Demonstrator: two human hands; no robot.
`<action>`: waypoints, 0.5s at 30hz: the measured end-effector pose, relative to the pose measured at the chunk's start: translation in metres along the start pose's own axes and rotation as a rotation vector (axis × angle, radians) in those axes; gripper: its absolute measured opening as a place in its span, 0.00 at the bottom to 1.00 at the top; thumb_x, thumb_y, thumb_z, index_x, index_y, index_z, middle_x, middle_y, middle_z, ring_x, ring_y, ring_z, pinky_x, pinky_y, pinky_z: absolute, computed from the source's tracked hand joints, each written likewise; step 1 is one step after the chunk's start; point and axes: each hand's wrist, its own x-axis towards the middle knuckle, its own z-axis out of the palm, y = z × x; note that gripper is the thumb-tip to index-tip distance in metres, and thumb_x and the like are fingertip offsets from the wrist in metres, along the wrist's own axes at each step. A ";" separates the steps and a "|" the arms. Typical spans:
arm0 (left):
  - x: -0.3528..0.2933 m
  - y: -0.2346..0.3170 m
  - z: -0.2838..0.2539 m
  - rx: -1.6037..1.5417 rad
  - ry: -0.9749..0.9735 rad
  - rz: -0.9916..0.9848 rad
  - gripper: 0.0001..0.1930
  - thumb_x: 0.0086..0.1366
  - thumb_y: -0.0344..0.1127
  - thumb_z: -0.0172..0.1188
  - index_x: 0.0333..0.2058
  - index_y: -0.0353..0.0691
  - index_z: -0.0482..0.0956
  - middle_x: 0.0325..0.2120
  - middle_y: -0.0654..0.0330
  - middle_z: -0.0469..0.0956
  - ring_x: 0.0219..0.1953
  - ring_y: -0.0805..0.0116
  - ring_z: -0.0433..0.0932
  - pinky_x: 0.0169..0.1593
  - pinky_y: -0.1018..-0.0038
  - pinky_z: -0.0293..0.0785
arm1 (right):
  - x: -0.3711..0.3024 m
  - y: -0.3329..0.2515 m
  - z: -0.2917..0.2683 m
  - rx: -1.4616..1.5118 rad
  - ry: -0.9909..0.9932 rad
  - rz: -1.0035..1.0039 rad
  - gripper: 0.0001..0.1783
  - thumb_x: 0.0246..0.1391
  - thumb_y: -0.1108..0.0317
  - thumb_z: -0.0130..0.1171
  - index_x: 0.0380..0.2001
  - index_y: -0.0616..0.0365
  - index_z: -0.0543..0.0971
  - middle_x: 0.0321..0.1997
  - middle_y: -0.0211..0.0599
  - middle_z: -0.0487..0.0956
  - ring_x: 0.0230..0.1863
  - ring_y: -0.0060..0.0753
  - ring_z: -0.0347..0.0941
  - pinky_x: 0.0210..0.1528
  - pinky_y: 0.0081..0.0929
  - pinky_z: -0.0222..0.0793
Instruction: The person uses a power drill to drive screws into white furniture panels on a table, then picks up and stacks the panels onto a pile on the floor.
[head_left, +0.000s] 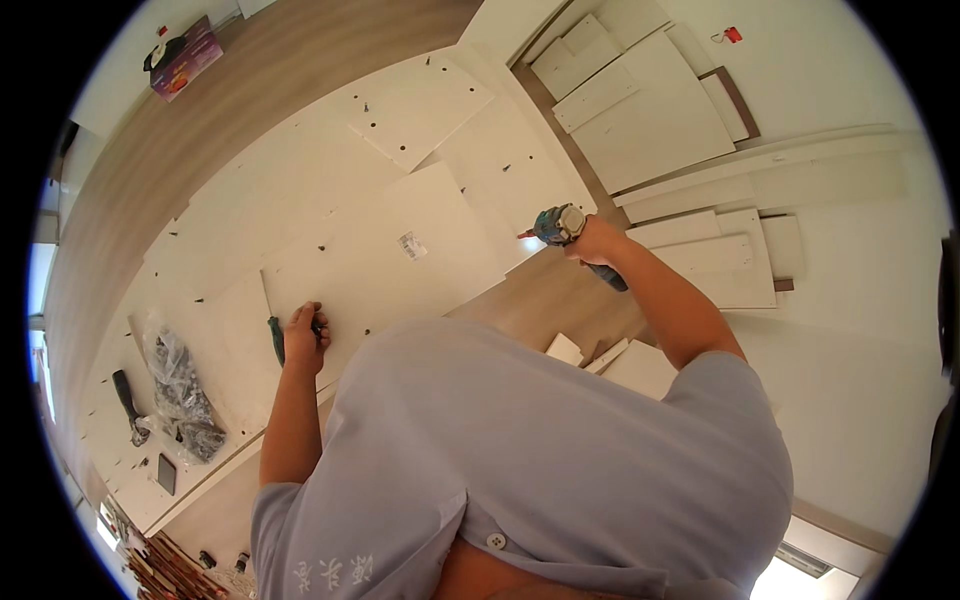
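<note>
My right hand (603, 242) is wrapped round the grip of a teal and black cordless drill (558, 226), held over the right end of a large white panel (370, 275). Its bit points left and a light glows on the panel below. My left hand (305, 340) is at the panel's near side, fingers curled round a small dark thing too hidden to name. Just left of that hand lies a screwdriver (276, 342) with a green handle and long shaft. A smaller white board (425, 105) with dark holes rests on the panel's far part, and several small dark fittings stand up from the surface.
A clear plastic bag of hardware (180, 385), a black-handled tool (128, 402) and a dark flat rectangle (166, 474) lie on the left. White boards (650, 120) lean by the right wall. Off-cut boards (640, 368) are on the wood floor near me. A purple box (190, 62) sits far left.
</note>
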 end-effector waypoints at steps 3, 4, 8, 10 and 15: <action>0.000 0.000 0.000 0.017 -0.010 0.009 0.12 0.79 0.45 0.56 0.46 0.43 0.79 0.27 0.65 0.76 0.22 0.75 0.72 0.23 0.78 0.67 | -0.003 0.003 0.004 0.090 0.039 0.001 0.13 0.45 0.70 0.70 0.36 0.63 0.83 0.26 0.43 0.84 0.25 0.38 0.83 0.31 0.38 0.79; 0.000 0.000 -0.001 0.020 -0.016 0.006 0.13 0.79 0.46 0.56 0.46 0.43 0.78 0.27 0.65 0.76 0.22 0.75 0.72 0.23 0.78 0.67 | -0.004 0.005 0.007 -0.045 0.056 -0.059 0.13 0.45 0.70 0.70 0.35 0.64 0.83 0.26 0.43 0.84 0.25 0.37 0.83 0.30 0.38 0.79; 0.006 -0.008 -0.006 0.016 -0.032 0.028 0.13 0.80 0.46 0.55 0.45 0.42 0.78 0.27 0.66 0.76 0.22 0.75 0.71 0.23 0.78 0.67 | 0.003 0.012 0.020 0.161 0.051 0.003 0.11 0.44 0.74 0.71 0.32 0.65 0.83 0.26 0.41 0.82 0.25 0.35 0.82 0.28 0.39 0.78; 0.011 -0.013 -0.011 -0.025 -0.055 0.071 0.13 0.80 0.46 0.54 0.44 0.43 0.78 0.26 0.65 0.76 0.21 0.75 0.71 0.22 0.78 0.67 | 0.007 0.016 0.023 0.343 0.036 0.063 0.11 0.42 0.72 0.70 0.28 0.69 0.84 0.26 0.42 0.83 0.23 0.38 0.81 0.27 0.38 0.77; 0.016 -0.017 -0.020 -0.112 -0.135 0.069 0.13 0.79 0.47 0.53 0.42 0.44 0.78 0.26 0.65 0.77 0.23 0.73 0.73 0.23 0.78 0.69 | 0.014 0.015 0.025 0.047 0.091 -0.024 0.12 0.37 0.69 0.71 0.25 0.69 0.86 0.26 0.48 0.85 0.26 0.41 0.81 0.28 0.39 0.76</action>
